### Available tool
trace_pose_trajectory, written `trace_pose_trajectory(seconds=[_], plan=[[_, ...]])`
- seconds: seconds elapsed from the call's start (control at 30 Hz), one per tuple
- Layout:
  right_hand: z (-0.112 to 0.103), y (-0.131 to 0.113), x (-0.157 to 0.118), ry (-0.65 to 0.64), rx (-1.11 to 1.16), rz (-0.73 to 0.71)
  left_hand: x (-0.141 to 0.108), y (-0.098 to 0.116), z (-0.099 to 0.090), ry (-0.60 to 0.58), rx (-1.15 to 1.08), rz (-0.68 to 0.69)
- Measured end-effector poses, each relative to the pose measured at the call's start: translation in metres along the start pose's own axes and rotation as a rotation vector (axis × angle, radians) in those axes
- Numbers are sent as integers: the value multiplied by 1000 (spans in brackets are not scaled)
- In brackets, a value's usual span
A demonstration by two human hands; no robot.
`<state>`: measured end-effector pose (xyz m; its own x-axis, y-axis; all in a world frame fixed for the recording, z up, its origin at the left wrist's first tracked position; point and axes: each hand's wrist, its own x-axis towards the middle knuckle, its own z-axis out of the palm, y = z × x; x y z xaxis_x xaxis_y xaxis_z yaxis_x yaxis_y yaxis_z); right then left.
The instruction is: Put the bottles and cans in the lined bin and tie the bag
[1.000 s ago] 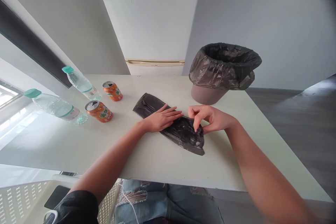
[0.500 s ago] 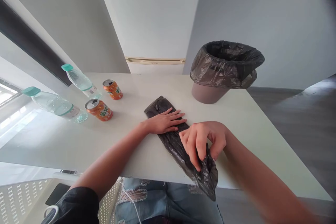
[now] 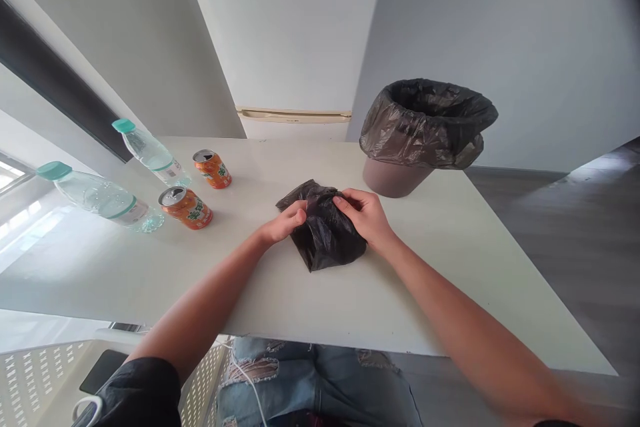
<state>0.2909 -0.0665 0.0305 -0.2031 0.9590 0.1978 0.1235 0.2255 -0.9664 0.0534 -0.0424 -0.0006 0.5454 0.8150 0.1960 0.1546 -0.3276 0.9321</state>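
A black plastic garbage bag [image 3: 333,240] lies folded over on itself on the white table, in front of me. My right hand [image 3: 367,215] grips the folded end, its thumb on top and the other fingers partly hidden behind the plastic. On the bag's left side, my left hand [image 3: 285,221] has its thumb raised in view and its fingers tucked under or behind the black film. The left fingertips are hidden, and the bag seems pinched there.
A brown trash bin [image 3: 395,177] with a black liner [image 3: 425,123] stands at the back right. Two orange soda cans [image 3: 193,210] and two clear bottles [image 3: 107,197] with teal caps occupy the left. The table edge [image 3: 350,345] runs before my lap.
My right hand has carried the bag's near end up and away from me, doubling the bag over. My left hand has gone from lying flat on it to holding its left side.
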Motion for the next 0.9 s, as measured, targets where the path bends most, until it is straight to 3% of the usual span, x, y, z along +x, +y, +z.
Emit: trace_pose_trajectory(seconds=[0.13,0.27,0.4,0.47,0.63,0.73,0.9], plan=[[-2,-5,0,-13,-40,-33,3,16,3,-79,-176,-30],[-8,-7,1,-121,33,-8,5,21,5,62,-218,-114],[-12,8,6,-106,132,45,13,5,5,242,-243,-166],[-14,18,9,-94,108,99,17,-3,2,354,-150,-170],[-17,32,13,-216,-212,78,22,-15,-14,572,424,-158],[-16,33,13,-232,-319,78,22,-21,-21,586,602,-223],[-16,30,11,-284,-287,104,25,-29,-24,540,746,-268]])
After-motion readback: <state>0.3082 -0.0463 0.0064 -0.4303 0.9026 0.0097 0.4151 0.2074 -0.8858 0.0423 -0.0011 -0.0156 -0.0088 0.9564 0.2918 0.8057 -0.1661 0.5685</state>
